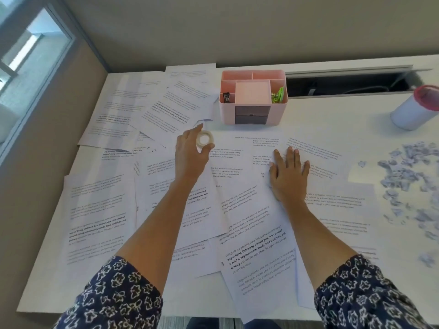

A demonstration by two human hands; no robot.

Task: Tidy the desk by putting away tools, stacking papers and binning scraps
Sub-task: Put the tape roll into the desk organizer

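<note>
Sleeves: two dark blue floral sleeves (111, 295) are framing the near edge of the white desk (332, 110), with both bare forearms stretching out over it.
Left side: the left hand (190, 153) is pinching a small tape roll (204, 139) between thumb and fingers, which are curling round its rim.
Tape: the roll is sitting in that grip over the sheets, just in front of and to the left of the organizer. Whether it is touching the paper cannot be told.
Right side: the right hand (288, 179) is lying palm down at mid-desk, fingers straight and slightly spread, pressing on a printed sheet.
Papers: the printed sheets (95, 210) are lying loose and overlapping at all angles across the left and middle of the desk.
Organizer: a pink desk organizer (253, 115) is standing at the far middle, its dark drawers facing the person. A black tool (226, 97) is showing in its left compartment and a green item (278, 96) in its right.
Scraps: torn paper scraps (408, 181) are lying strewn along the right side, well apart from the right hand.
Container: a white container with a pink rim (413, 110) is standing at the far right, beyond the scraps.
</note>
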